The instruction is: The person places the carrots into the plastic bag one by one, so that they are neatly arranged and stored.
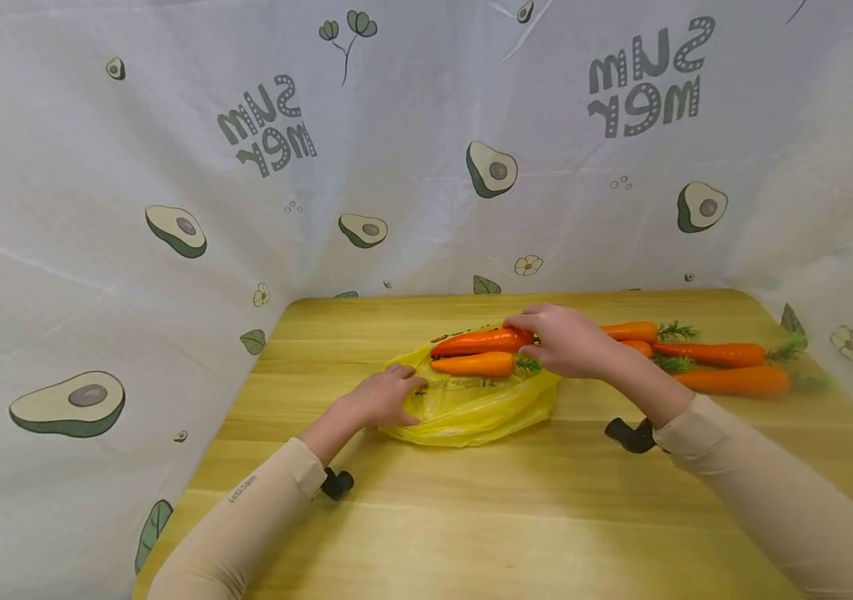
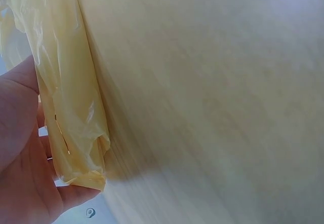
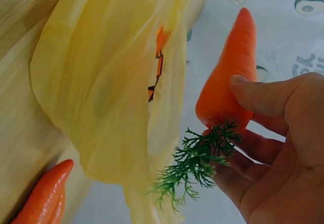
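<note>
An orange carrot (image 1: 482, 342) with green leaves is held by its thick end in my right hand (image 1: 564, 342). Thumb and fingers (image 3: 266, 95) pinch it over a yellow plastic bag (image 1: 464, 429). Another carrot (image 1: 474, 364) lies at the bag's wide mouth, just in front of the held one. At the bag's left side, my left hand (image 1: 381, 396) grips the edge, its fingers partly hidden by the plastic (image 2: 71, 92) in the left wrist view.
Several more carrots (image 1: 734, 381) with green tops lie on the wooden table (image 1: 471, 517) to the right, beyond my right wrist. A white curtain (image 1: 411, 125) printed with avocados hangs behind the table and along its sides.
</note>
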`<state>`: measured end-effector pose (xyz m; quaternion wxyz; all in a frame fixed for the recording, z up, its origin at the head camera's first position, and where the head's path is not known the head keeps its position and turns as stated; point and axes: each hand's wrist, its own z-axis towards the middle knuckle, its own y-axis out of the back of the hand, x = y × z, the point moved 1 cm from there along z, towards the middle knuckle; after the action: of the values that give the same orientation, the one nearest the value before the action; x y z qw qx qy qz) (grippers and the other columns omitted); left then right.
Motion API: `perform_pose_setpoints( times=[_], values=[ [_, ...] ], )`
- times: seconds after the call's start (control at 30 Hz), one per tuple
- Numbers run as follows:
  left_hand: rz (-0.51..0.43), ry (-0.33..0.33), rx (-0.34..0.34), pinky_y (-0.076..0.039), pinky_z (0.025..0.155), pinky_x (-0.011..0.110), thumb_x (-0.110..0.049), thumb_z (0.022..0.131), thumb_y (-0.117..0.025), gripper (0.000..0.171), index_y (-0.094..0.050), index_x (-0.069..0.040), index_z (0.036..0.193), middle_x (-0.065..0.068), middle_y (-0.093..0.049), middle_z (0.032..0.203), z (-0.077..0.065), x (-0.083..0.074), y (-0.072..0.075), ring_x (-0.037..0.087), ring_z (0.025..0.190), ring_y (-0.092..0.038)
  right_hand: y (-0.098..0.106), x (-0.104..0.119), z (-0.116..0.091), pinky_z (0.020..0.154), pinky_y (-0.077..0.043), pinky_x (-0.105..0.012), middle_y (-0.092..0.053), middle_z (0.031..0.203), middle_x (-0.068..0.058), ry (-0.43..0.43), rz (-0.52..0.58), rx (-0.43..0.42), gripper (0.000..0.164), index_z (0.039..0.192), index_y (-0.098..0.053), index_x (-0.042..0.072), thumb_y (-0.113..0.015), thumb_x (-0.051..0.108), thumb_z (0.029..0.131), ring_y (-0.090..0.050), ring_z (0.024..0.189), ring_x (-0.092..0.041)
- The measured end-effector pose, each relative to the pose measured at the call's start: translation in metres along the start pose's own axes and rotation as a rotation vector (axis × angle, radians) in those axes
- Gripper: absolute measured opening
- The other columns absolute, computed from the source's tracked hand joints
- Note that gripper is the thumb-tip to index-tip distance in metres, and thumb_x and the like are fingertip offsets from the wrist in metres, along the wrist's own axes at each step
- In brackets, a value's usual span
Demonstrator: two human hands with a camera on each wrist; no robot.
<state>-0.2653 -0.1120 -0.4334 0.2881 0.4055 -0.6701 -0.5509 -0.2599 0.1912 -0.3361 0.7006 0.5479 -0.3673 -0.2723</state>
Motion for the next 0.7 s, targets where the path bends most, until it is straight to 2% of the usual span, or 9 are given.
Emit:
perform_pose_setpoints(
  times=[0.17, 0.3, 0.5, 0.7],
  values=[
    [0.012, -0.005, -0.003, -0.041, 0.113, 0.049, -0.05, 0.09, -0.072, 0.071, -0.049, -0.02, 0.15, 0.01, -0.041, 0.157, 0.002, 0.001, -0.001, 0.03, 0.146, -0.037, -0.008, 0.006, 0.011, 0.085, -0.055, -0.046, -0.068, 0.12, -0.014, 0.022, -0.001, 0.008, 0.045, 0.136, -0.063, 0.005, -0.072, 0.012, 0.093, -0.064, 0.099, -0.028],
    [0.014, -0.005, -0.008, -0.042, 0.113, 0.05, -0.05, 0.09, -0.073, 0.071, -0.049, -0.02, 0.15, 0.01, -0.042, 0.157, 0.002, 0.002, 0.0, 0.03, 0.146, -0.038, -0.014, 0.011, 0.022, 0.077, -0.052, -0.038, -0.068, 0.114, -0.01, 0.017, -0.003, 0.026, 0.044, 0.135, -0.064, 0.007, -0.072, 0.013, 0.093, -0.059, 0.088, -0.022],
    [0.015, -0.012, -0.01, -0.043, 0.112, 0.05, -0.049, 0.09, -0.073, 0.07, -0.05, -0.021, 0.149, 0.01, -0.043, 0.156, 0.002, 0.003, -0.001, 0.03, 0.144, -0.04, -0.025, 0.015, 0.037, 0.074, -0.051, -0.035, -0.067, 0.114, -0.01, 0.012, 0.017, 0.061, 0.042, 0.135, -0.064, 0.007, -0.071, 0.013, 0.094, -0.057, 0.087, -0.022],
    [0.016, -0.019, -0.015, -0.043, 0.112, 0.05, -0.049, 0.089, -0.073, 0.07, -0.051, -0.02, 0.149, 0.011, -0.044, 0.155, 0.001, 0.002, -0.002, 0.031, 0.144, -0.041, -0.042, 0.016, 0.043, 0.074, -0.052, -0.036, -0.067, 0.11, -0.011, 0.034, -0.019, 0.065, 0.041, 0.133, -0.065, 0.006, -0.071, 0.012, 0.093, -0.058, 0.085, -0.022]
  ],
)
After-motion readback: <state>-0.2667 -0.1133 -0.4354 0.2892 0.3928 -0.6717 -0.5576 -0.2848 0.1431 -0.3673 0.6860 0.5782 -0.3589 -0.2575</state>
